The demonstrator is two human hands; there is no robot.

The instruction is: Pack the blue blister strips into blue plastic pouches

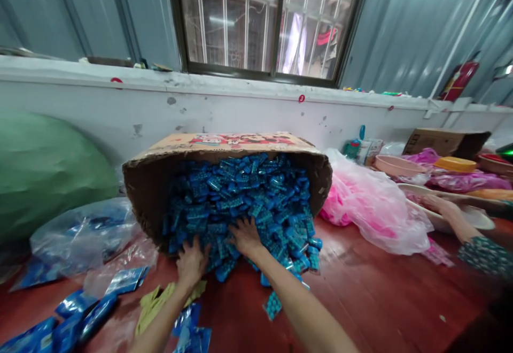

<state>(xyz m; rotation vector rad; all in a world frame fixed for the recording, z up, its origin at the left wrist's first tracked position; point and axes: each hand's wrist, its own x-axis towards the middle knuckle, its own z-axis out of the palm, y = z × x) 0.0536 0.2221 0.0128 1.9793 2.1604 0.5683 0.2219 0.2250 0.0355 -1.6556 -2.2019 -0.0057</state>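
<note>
A large cardboard box (160,152) lies on its side with its mouth toward me. Many small blue packets (248,187) fill it and spill out onto the red tabletop (360,299). My right hand (245,235) rests on the front of the heap, fingers spread. Lower and to the left, my left hand (192,261) touches the heap's edge by the box's lower lip, its fingers also apart. Neither hand is closed around a packet. One loose packet of blue-green balls (273,306) lies in front of the heap.
At left are a green sack (48,176), a clear bag (92,230), flat blue pouches (76,321) and a yellow cloth (154,307). A pink-filled plastic bag (372,208) sits right of the box. Farther right, a co-worker's hand (441,206) reaches into a basin (479,219).
</note>
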